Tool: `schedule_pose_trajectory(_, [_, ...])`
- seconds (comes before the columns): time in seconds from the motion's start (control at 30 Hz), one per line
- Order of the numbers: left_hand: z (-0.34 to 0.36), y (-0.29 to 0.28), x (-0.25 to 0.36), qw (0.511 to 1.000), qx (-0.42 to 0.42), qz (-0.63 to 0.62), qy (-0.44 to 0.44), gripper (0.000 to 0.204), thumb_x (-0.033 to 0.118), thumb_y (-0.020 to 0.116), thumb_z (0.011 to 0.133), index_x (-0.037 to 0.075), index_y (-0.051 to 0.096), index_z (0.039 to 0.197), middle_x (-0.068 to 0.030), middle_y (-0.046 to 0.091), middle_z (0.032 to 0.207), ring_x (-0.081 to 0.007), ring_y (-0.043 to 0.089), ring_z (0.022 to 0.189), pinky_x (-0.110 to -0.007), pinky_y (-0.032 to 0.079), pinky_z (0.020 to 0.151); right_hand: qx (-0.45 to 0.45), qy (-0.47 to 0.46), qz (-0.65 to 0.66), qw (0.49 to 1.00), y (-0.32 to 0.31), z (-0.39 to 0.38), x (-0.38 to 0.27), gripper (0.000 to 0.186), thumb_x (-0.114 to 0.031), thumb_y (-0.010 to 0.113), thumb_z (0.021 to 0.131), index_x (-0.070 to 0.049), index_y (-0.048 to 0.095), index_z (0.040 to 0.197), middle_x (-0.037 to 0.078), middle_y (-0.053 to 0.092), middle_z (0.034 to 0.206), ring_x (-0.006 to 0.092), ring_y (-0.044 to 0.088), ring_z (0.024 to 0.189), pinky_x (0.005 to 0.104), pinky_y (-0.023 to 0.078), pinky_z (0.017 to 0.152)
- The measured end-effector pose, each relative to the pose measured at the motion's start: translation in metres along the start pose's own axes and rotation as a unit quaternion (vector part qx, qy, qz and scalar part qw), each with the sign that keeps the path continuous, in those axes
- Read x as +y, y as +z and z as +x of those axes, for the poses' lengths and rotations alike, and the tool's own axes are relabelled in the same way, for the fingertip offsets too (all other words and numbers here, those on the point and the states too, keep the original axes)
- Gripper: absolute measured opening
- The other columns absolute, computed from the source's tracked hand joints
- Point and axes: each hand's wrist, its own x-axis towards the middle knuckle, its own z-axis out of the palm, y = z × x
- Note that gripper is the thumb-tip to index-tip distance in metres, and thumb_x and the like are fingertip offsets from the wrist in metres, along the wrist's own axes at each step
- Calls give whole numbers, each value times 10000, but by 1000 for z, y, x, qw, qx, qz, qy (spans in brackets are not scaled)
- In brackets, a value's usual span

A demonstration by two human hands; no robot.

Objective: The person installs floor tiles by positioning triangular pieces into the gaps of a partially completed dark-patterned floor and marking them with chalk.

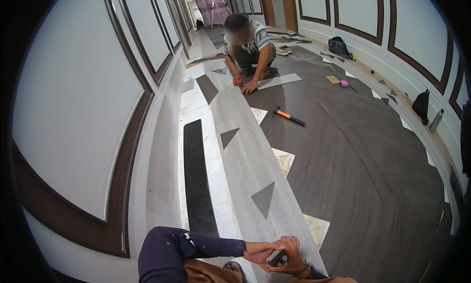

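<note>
My left hand [259, 252], at the end of a dark blue sleeve, is closed around a small dark block with pale edges [275, 257]. My right hand [293, 257], with a dark band at its wrist, grips the same block from the other side. Fingers cover much of it, so its exact kind does not show. Below both hands lies a long light grey floor plank [252, 167]. Two dark grey triangular offcuts [264, 199] rest on that plank. To the left, a long black plank [198, 180] lies on white flooring.
A co-worker [248, 47] squats ahead, hands at a pale plank [279, 80]. A hammer with an orange-and-black handle [290, 117] lies on dark grey flooring [353, 185]. By the right wall are a pink tape measure [344, 83], a backpack [338, 47] and a metal bottle [436, 121].
</note>
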Motion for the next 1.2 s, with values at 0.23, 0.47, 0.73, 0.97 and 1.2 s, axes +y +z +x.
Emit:
schedule_pose_trajectory(0.23, [7,-23,-12,999,9,27,-26,654,504,633,1010,97,422,1478,-66,589,1355,-158,638,1151,-318,564,922,-41,-23,-63,997,-3,0,-6,981,-506,951,584,-104,505,1359,126,550,1319,368,464,1323,629,223,1126])
schedule_pose_trajectory(0.47, [6,-24,-17,996,22,87,-11,661,630,576,993,116,483,1397,-42,625,1201,-154,664,1003,-302,557,786,-34,-13,-124,992,8,-3,-2,1211,-635,906,636,-21,332,1507,298,385,1481,474,361,1398,663,202,1119])
schedule_pose_trajectory(0.73, [-2,-29,-16,997,-20,37,-57,618,618,566,999,87,544,1316,-71,649,1160,-184,675,995,-330,571,796,-38,-14,-148,988,9,-6,-11,1323,-675,893,628,-40,189,1551,354,273,1501,552,272,1416,688,162,1120])
schedule_pose_trajectory(0.97, [-12,-4,-9,999,-10,-5,-51,426,426,572,1065,61,576,1286,-41,695,1147,-145,672,1021,-294,553,893,-34,-28,-87,995,3,-2,-16,1218,-620,939,590,-82,333,1498,275,359,1437,523,281,1412,655,225,1154])
schedule_pose_trajectory(1.2, [11,-91,-52,997,-59,-2,-43,431,433,567,1065,132,522,1371,-25,685,1158,-144,676,1025,-330,563,896,-96,-32,-96,990,8,-15,-4,1058,-534,784,864,-243,151,1661,123,329,1622,401,324,1476,646,264,1191])
